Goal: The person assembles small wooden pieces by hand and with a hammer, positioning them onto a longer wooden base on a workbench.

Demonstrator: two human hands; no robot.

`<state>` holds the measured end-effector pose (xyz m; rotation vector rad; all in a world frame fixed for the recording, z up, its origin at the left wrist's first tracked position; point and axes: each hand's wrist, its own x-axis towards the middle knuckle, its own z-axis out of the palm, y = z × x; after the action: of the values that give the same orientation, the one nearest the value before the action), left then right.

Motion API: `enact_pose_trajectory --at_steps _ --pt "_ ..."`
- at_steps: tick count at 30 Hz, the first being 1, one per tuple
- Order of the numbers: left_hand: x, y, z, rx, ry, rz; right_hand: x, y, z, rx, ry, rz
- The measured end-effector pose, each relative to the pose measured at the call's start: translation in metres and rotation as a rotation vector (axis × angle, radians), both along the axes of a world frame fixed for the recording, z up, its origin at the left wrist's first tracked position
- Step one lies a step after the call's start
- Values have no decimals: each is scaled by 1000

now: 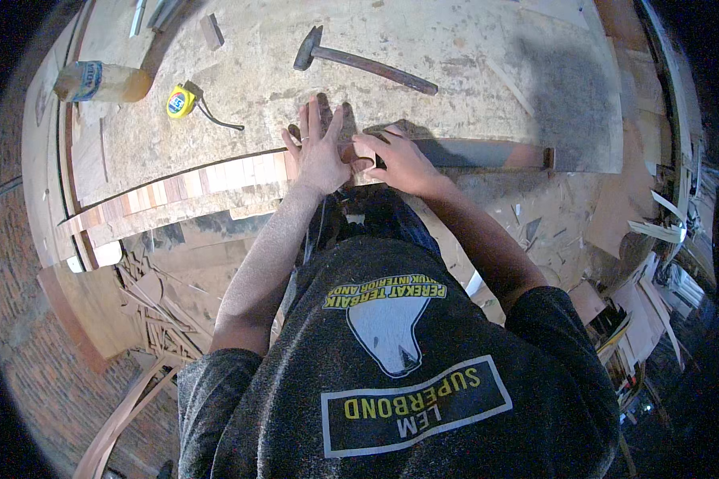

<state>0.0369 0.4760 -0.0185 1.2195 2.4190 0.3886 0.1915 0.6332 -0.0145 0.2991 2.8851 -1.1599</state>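
Black short-sleeved T-shirt [451, 339], yellow-and-white lettering [387, 291], white-outlined panel [417, 407].

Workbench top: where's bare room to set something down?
Best bare patch: between the yellow tape measure and the hammer. Another lies just beyond the hammer. The shaded right side looks open too, but is harder to judge. Crowded: the near edge, where the left hand and right hand meet beside the row of wood pieces.

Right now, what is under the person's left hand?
A row of small wooden pieces runs up to the left hand, and worktop shows beyond it. Whatever the palm covers cannot be seen.
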Motion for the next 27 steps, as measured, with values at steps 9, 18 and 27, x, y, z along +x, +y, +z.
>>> enact_pose_trajectory --at_steps 9,18,27 --pt "-3 -7 6 92 -70 39 -5 29 28 187 226 -355" --pt "-39 -158 70 644 120 470 -111 -39 65 519 383 -216" --pt "29 -345 32 297 285 973 -98 -40 -33 665 -26 -46"
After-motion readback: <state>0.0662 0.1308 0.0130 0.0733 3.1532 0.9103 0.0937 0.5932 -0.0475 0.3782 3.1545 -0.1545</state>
